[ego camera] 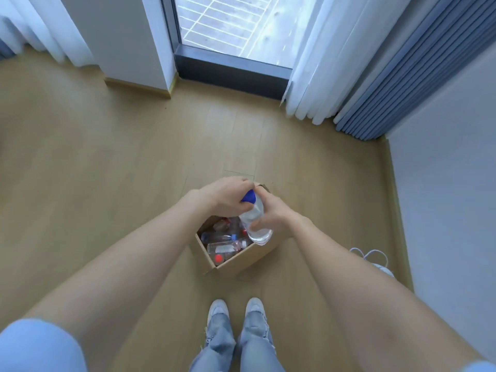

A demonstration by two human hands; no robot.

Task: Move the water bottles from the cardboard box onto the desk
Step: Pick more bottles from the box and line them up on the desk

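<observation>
An open cardboard box (241,260) stands on the wooden floor just ahead of my feet. Several clear water bottles (224,247) with red and blue caps lie inside it. Above the box I hold one clear bottle with a blue cap (255,222), tilted, cap end away from me. My left hand (226,196) grips it at the cap end. My right hand (271,214) grips its body lower down. No desk is in view.
A glass door with a dark sill (230,68) is straight ahead, white and blue curtains (362,84) to the right. A white cable and device (375,260) lie on the floor by the right wall. Wooden floor surrounds the box.
</observation>
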